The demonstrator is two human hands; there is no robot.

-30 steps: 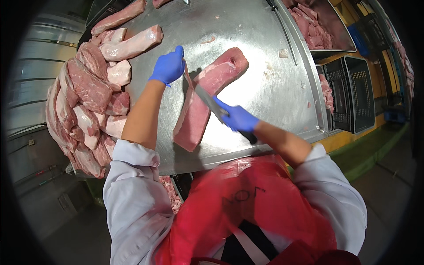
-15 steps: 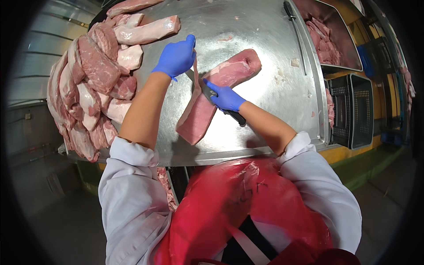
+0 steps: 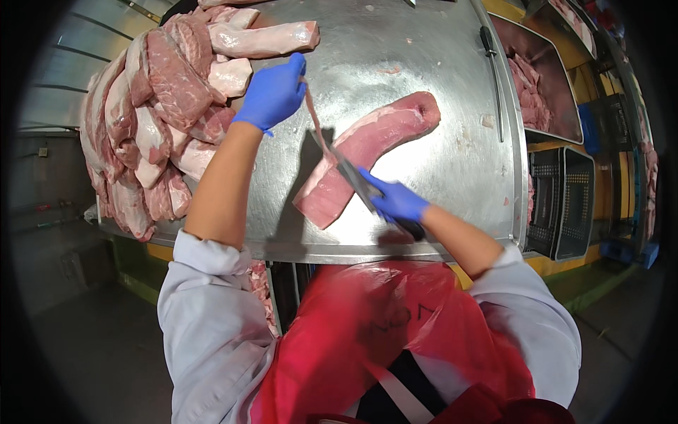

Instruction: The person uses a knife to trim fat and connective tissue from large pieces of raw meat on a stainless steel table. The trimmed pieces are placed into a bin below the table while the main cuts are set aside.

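In the head view, a long pink slab of raw meat with a pale fat edge is lying on the bare steel table, its long axis running diagonally, the near end toward the person and the far end up and to the person's right. The left hand in a blue glove is pinching a thin pink strip of trimming, fingers pressed together on its top end, and is holding it stretched up and away to the slab's left. The right hand in a blue glove is closed around a dark-handled knife, whose blade is meeting the strip's foot at the slab's near half. A heap of raw pork cuts is lying left of the slab.
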